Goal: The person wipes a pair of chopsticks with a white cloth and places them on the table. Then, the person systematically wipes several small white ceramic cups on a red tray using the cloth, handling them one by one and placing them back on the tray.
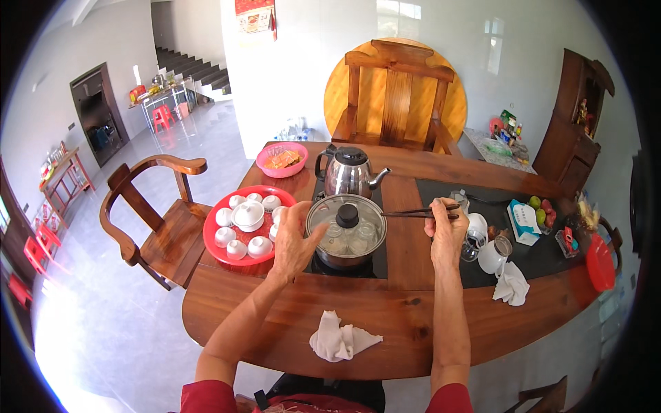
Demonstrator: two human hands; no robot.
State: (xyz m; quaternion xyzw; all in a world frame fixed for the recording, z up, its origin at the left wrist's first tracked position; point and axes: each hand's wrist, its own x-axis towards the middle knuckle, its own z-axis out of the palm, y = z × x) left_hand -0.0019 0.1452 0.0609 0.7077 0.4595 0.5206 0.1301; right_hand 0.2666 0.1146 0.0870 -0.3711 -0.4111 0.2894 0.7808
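My left hand (297,242) is open with its fingers apart, beside the left edge of a glass-lidded pot (343,260); it holds nothing. The lid (320,224) has a black knob, and clear glass cups show through it. In my right hand (446,230) is a pair of dark chopsticks (405,214), their thin ends close together and pointing left over the lid's right rim. Just behind the pot stands a steel kettle (348,175) with a black lid. Left of my left hand, a red round tray (215,242) carries white cups and a lidded white bowl (248,215).
A crumpled white cloth (339,339) lies near the table's front edge, another cloth (511,284) at the right. Glass jugs (493,256), a tissue box (523,221) and fruit (540,210) stand rightward. A pink basket (264,165) sits back left; a wooden chair (162,234) stands beyond.
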